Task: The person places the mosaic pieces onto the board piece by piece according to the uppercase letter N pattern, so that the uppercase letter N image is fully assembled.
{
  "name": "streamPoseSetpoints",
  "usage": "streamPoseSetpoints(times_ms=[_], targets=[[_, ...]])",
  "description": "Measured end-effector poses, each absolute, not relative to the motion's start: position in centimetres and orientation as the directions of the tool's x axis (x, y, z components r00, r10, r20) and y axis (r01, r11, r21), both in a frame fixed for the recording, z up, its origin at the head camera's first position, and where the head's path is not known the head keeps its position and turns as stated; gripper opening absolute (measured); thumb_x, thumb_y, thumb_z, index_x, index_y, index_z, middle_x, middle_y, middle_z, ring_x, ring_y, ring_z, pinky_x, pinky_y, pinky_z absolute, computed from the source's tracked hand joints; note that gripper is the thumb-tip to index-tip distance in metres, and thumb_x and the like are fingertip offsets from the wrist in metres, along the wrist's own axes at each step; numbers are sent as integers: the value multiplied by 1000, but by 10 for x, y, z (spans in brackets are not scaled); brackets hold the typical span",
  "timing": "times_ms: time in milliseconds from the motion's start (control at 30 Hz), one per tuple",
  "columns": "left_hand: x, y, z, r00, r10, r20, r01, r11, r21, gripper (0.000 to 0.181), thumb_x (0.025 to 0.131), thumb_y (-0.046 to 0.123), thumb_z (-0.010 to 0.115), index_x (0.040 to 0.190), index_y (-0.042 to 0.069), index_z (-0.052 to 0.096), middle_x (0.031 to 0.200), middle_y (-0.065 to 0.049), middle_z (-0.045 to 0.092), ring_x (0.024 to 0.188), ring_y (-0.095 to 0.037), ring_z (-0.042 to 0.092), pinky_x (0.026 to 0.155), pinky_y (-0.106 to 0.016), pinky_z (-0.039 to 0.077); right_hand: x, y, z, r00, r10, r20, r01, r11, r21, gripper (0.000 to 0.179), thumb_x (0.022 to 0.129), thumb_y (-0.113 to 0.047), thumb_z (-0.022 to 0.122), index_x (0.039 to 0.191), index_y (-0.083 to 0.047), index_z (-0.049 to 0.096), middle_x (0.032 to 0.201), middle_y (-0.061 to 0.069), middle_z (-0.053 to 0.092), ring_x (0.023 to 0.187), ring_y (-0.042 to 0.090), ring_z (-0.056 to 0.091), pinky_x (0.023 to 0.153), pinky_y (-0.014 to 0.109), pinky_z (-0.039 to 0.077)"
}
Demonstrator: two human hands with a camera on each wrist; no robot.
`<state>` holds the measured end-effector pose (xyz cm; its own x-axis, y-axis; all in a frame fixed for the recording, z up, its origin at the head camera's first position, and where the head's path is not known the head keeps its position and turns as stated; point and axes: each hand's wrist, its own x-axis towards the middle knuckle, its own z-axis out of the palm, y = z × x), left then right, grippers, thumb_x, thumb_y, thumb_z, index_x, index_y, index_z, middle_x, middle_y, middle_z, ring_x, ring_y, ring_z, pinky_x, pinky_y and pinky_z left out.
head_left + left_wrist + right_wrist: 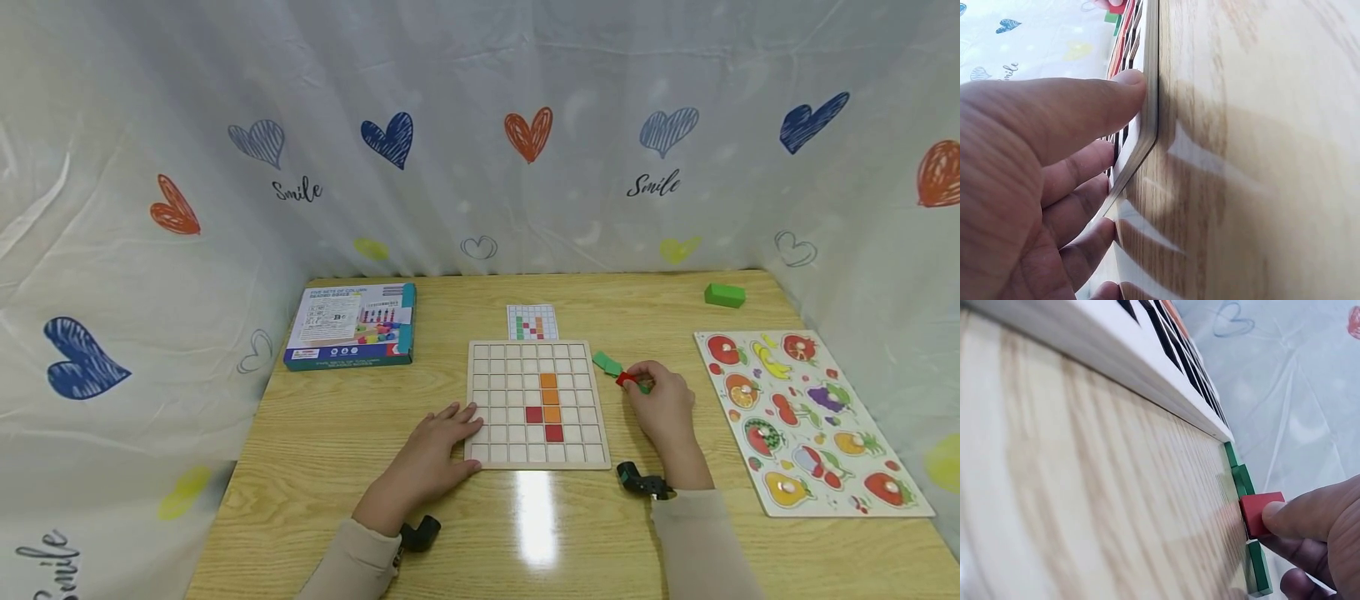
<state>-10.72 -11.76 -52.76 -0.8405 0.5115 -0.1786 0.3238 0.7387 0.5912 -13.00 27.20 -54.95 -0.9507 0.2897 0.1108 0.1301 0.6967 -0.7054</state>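
Left hand (437,446): fingers relaxed and spread, touching the grid board (495,392) at its near left corner.
Right hand (663,404): thumb and fingers closed in a pinch on a red tile (1252,514).
Red tile: just right of the board, among green tiles (606,362).
On the board: three orange tiles (551,397), two red.
Beyond it: the pattern card (532,310).

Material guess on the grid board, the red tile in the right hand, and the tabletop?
Grid board: likely wood, fairly matte; pale, bare-looking edge. Red tile: painted wood or plastic, can't tell which; smooth, even colour, crisp edges. Tabletop: wood or wood-look laminate, glossy; grain pattern, bright reflection.
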Motion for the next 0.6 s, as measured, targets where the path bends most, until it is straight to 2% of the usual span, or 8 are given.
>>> streamPoseSetpoints(times_ms=[100,167,333,600], targets=[[-107,-118,-528,-840,515,-173,330,737,590,65,99,31,82,158,14,60,174,-1,42,167,-35,30,136,-63,21,-130,269,-546,-951,287,115,122,691,-713,14,103,-10,73,115,-3,75,112,22,79,108,44,65,100,64,37],[-108,-118,-528,-839,515,-174,331,738,589,66,98,31,83,158,15,60,174,-1,42,167,-35,30,136,-64,21,-130,266,-543,-951,286,115,118,685,-719,14,104,-11,73,115,-3,75,112,21,79,105,41,65,97,57,41],[-107,-118,-528,-839,513,-179,325,738,591,66,98,31,83,159,16,59,174,-1,42,167,-34,30,136,-63,21,-130,252,-533,-966,245,82,104,658,-746,15,105,-14,71,117,-5,76,113,17,78,97,29,58,77,35,47],[-107,-118,-528,-842,510,-178,328,745,580,66,98,33,83,159,17,60,174,0,42,166,-34,31,136,-63,22,-136,212,-524,-991,136,16,69,600,-797,12,105,-15,72,115,-10,76,115,10,75,96,27,53,69,30,47]])
